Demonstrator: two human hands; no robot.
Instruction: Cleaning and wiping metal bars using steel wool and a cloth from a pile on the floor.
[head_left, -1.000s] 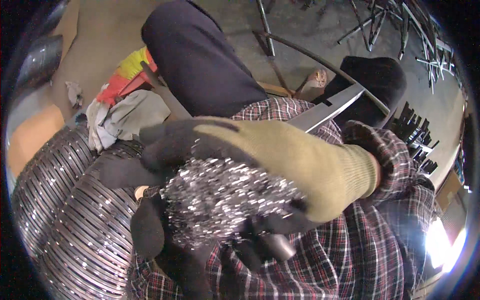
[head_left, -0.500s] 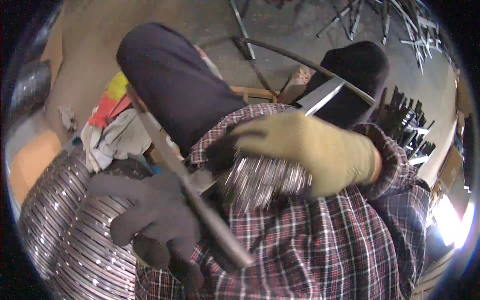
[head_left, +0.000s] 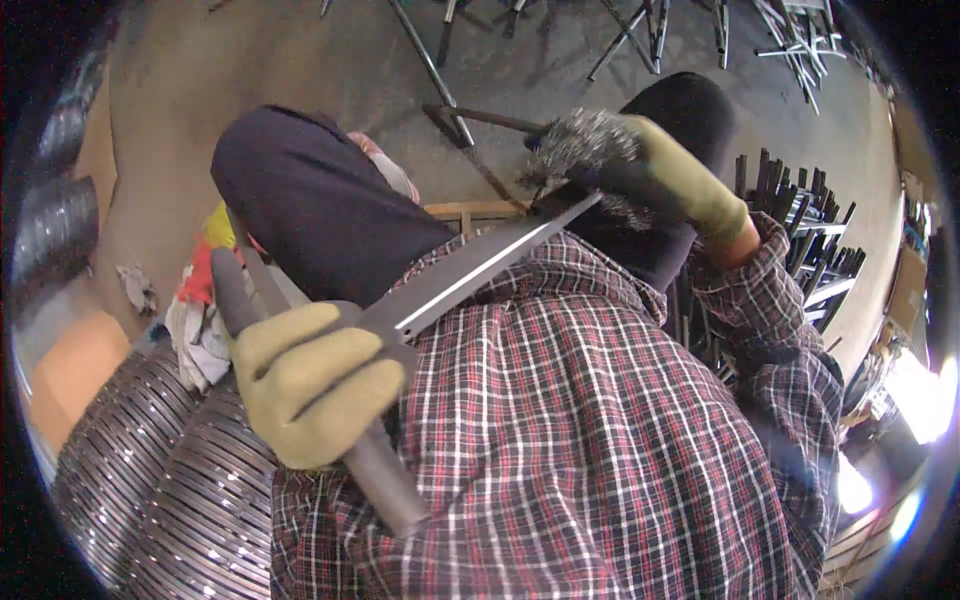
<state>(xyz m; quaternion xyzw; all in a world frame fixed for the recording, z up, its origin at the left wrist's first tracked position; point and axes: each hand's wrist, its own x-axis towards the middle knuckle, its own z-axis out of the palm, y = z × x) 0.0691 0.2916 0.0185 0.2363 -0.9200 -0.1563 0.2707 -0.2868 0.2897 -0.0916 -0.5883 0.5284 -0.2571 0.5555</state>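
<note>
My left hand [head_left: 315,375], in a yellow and dark grey glove, is closed round a dark metal tube frame [head_left: 390,490] in front of my shirt. One tube end sticks out below the fingers. A flat bar of the frame [head_left: 490,262], with a bright edge, slants from this hand up toward my right hand. My right hand [head_left: 690,185], gloved alike, grips a shaggy clump of silvery steel wool [head_left: 590,150] over my right knee. The wool is near the bar's far end; whether they touch I cannot tell. Another dark tube [head_left: 490,120] shows behind the wool.
Shiny ribbed black bundles [head_left: 200,490] lie at my left, beside crumpled rags [head_left: 200,340]. A stack of dark metal pieces [head_left: 800,230] stands at my right. Several metal frames [head_left: 790,40] lie on the far floor. My dark-trousered knees [head_left: 320,200] are spread before me.
My right hand has moved away from my lap, farther out and to the right, with the steel wool. My left hand, its fingers spread before, has turned over and closed on the frame.
</note>
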